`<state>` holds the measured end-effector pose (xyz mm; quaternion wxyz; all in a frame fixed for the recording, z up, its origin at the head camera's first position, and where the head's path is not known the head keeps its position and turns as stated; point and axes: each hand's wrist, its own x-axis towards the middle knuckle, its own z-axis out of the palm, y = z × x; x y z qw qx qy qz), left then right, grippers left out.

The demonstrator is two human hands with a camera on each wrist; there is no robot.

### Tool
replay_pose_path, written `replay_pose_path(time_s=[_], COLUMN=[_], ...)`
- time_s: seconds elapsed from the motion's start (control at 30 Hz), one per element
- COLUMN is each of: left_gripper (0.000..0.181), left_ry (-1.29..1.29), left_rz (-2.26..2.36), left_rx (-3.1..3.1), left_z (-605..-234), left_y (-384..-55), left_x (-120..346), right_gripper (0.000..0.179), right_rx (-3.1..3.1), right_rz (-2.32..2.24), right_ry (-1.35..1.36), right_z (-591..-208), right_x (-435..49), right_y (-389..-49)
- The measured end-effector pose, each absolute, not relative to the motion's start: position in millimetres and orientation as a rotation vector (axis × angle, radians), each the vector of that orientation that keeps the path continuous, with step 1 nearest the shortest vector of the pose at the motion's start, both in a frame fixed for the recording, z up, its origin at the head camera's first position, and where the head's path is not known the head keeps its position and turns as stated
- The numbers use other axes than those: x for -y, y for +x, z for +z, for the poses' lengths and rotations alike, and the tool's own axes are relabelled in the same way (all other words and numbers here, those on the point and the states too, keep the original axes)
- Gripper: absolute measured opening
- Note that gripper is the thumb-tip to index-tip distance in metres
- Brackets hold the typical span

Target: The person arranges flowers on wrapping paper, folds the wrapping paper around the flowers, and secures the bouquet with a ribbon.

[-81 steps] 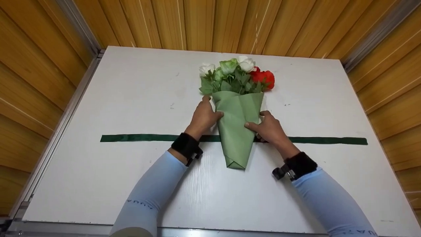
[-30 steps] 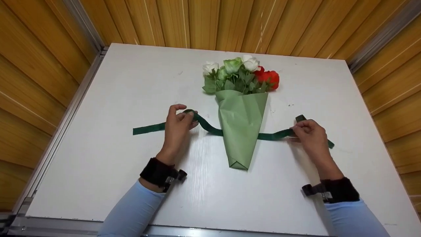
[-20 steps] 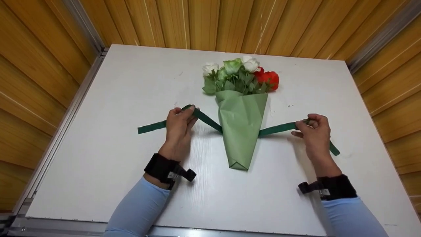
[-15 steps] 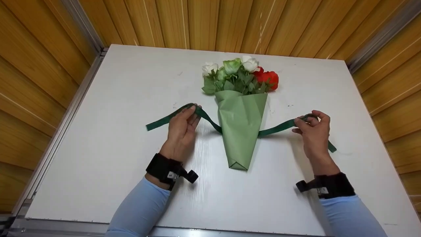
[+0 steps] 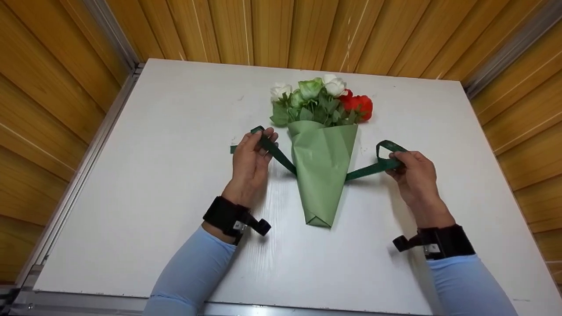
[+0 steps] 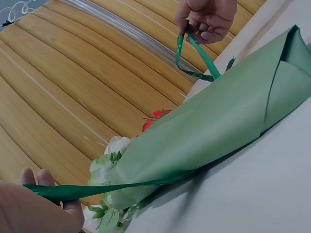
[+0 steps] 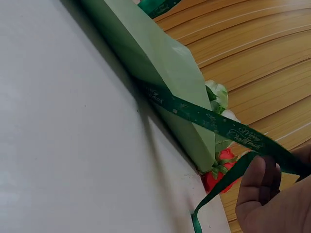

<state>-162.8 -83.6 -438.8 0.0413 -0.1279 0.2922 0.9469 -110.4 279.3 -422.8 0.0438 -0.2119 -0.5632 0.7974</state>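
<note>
A bouquet of white, light green and red flowers lies wrapped in green paper on the white table. Beneath the wrapper runs a dark green ribbon, coming out on both sides. My left hand pinches its left part, lifted beside the wrapper. On the other side my right hand pinches the right part, whose end loops up over the fingers. In the right wrist view, light lettering shows on the ribbon. The stretch under the bouquet is hidden.
The white table carries the bouquet. Wood-plank walls stand behind and at both sides, with metal rails along the table's left side. Each wrist wears a black strap with a small camera.
Both hands have left the wrapper, taken hold of the ribbon and raised its two sides. Lately the left hand moved up and toward the bouquet; the ribbon's right end swung into a loop.
</note>
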Motion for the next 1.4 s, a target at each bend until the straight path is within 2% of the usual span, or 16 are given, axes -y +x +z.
replay_pose_path(time_s=[0.03,0.17,0.23,0.3,0.43,0.53,0.73,0.8,0.97,1.2,1.4], left_gripper=[0.007,0.031,0.039,0.04,0.036,0.031,0.022,0.021,0.037,0.054,0.046], left_ry=[-0.369,-0.208,-0.082,0.059,0.322,0.452,0.638,0.659,0.726,0.956,1.086], left_rz=[2.915,2.962,2.94,2.865,2.535,2.2,1.651,1.51,1.152,0.718,0.612], left_rx=[-0.902,-0.994,-1.165,-1.421,-1.998,-2.322,-2.544,-2.551,-2.586,-2.52,-2.435], left_z=[-437.5,-429.7,-425.2,-420.3,-410.6,-404.1,-394.4,-392.3,-391.0,-394.9,-400.6], left_y=[-163.7,-162.7,-160.8,-159.2,-156.4,-155.4,-157.6,-159.0,-162.7,-158.8,-156.4], left_x=[81.4,70.9,63.6,54.3,33.9,18.4,-10.8,-19.1,-38.0,-59.1,-69.3], right_gripper=[0.01,0.007,0.014,0.024,0.054,0.066,0.05,0.05,0.055,0.058,0.056], right_rx=[1.714,1.675,1.649,1.628,1.7,1.81,1.887,1.866,1.812,1.843,1.907], right_rz=[2.447,2.472,2.47,2.462,2.378,2.261,2.124,2.115,2.068,1.985,1.949], right_ry=[-0.637,-0.6,-0.576,-0.545,-0.449,-0.356,-0.208,-0.2,-0.228,-0.184,-0.171], right_z=[-422.0,-416.8,-412.3,-406.4,-393.5,-383.6,-368.3,-365.5,-364.7,-370.2,-369.7], right_x=[-279.1,-276.9,-275.2,-273.5,-266.7,-257.0,-236.6,-233.1,-230.0,-229.2,-226.4], right_y=[-110.4,-111.2,-111.6,-111.7,-109.0,-107.3,-108.1,-108.7,-108.6,-105.8,-104.7])
